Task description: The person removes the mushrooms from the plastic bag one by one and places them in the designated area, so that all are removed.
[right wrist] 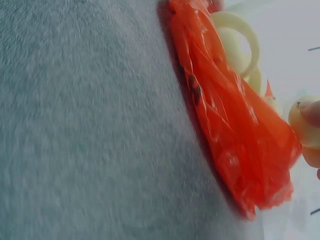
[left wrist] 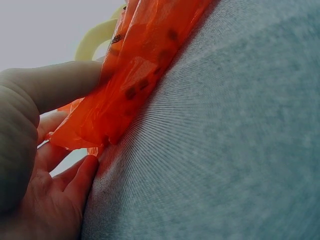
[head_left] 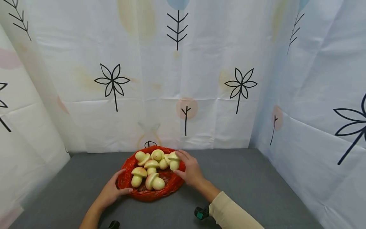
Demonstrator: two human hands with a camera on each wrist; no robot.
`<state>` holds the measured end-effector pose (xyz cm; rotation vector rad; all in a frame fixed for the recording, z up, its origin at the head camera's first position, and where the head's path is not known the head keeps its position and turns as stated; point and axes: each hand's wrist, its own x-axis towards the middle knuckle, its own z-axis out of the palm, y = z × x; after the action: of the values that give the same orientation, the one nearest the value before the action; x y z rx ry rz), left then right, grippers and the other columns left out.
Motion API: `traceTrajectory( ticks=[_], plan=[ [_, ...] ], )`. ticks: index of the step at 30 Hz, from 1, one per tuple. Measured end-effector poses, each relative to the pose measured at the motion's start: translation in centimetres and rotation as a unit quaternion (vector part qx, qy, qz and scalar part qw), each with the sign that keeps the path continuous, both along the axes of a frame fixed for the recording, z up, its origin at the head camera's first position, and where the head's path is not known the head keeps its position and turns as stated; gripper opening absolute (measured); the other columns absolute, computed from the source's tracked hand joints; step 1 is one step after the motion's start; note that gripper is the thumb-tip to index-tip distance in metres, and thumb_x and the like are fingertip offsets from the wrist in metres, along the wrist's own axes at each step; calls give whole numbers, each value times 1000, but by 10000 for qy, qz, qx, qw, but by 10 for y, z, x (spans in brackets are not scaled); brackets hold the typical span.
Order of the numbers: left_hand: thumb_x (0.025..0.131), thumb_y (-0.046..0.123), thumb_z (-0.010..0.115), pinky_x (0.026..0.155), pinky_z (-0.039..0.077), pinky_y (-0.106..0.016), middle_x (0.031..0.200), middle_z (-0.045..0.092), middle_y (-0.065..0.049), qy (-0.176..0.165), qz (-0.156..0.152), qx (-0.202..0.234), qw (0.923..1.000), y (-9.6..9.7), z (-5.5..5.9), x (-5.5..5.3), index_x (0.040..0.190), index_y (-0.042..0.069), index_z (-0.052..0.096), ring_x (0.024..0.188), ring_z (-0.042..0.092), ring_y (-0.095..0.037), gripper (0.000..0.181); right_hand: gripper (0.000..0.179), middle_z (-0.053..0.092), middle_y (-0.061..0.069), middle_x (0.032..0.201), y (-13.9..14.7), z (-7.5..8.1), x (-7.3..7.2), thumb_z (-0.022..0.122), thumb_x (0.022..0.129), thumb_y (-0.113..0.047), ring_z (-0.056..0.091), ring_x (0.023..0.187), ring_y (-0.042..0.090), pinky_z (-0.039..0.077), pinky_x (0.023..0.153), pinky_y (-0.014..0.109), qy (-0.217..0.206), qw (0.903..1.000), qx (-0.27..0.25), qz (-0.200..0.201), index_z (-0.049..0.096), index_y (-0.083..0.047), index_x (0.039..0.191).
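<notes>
Head view: we see both forearms reach forward from the lower edge, slanting inward towards a red plastic bag (head_left: 147, 196) on the grey table (head_left: 234, 181). We record the left hand (head_left: 112, 188) at the bag's left side, spread, thumb and fingers well apart and touching the plastic. In the left wrist view we find the thumb against the bag's outer face and the fingers lower down.

We note the right hand (head_left: 192, 170) at the bag's right rim, pinching the rightmost mushroom (head_left: 174, 164) between thumb and fingers; its cap is up and its stem down. In the right wrist view we see a fingertip on its pale surface, the hand mostly cropped.

We log the other mushrooms (head_left: 138, 177) inside the bag, between the two hands, several tilted. We place a beige sleeve (head_left: 233, 211) on the right forearm.
</notes>
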<state>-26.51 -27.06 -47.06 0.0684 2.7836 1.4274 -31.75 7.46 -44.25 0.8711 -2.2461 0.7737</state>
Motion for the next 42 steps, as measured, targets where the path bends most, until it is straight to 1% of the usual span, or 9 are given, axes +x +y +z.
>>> traceTrajectory(
  ticks=[6,13,20,28,31,36,40,42],
  plan=[
    [79,37,81,105,27,-63,150,25,-34,25,-34,-64,10000,0,1,2,150,3,24,135,26,-50,97,75,53,12,136,13,-1,-5,88,72,-20,56,117,29,46,89,54,204,9995,-202,-92,53,-8,137],
    [79,38,81,104,27,-64,151,24,-31,-16,-55,-25,10000,-3,0,1,151,5,24,136,26,-48,97,75,53,10,136,27,-4,-11,88,72,-18,55,118,29,44,90,55,-49,9986,-332,-397,53,-9,137],
    [79,38,80,105,26,-64,151,23,-30,11,-74,-18,10000,-3,0,1,151,5,24,137,25,-48,97,75,54,16,133,39,-9,-16,89,70,-16,55,117,34,46,85,57,49,9972,-473,-583,54,-6,136],
    [79,39,81,104,27,-64,150,25,-31,19,-35,-70,10000,-2,1,3,150,5,25,136,27,-48,96,76,55,15,131,48,-18,-23,90,68,-16,57,114,34,48,86,53,24,9962,-429,-762,54,-5,134],
    [78,39,81,104,27,-64,150,26,-31,11,-21,-74,10000,-2,1,3,150,6,26,135,27,-49,97,75,55,15,131,50,-21,-26,89,68,-15,56,115,34,47,89,52,-189,9951,-457,-853,54,-4,134],
    [79,40,80,104,27,-64,150,25,-32,12,-43,-99,9999,-1,2,3,150,4,25,135,28,-49,97,73,53,16,134,53,-25,-30,87,72,-15,54,118,35,45,92,53,-741,9902,-487,-1079,53,-5,136],
    [79,40,80,103,28,-64,150,26,-32,54,-56,-107,9999,0,1,2,150,5,25,135,28,-49,96,71,53,18,133,54,-27,-35,86,73,-13,53,118,37,44,92,54,-1004,9864,-496,-1206,53,-3,135],
    [79,39,80,104,28,-63,150,26,-30,80,-50,-57,9999,0,1,1,150,6,26,135,28,-48,96,71,53,19,131,54,-28,-37,86,73,-12,53,117,38,44,92,55,-1065,9852,-496,-1249,53,-2,135]
  ],
)
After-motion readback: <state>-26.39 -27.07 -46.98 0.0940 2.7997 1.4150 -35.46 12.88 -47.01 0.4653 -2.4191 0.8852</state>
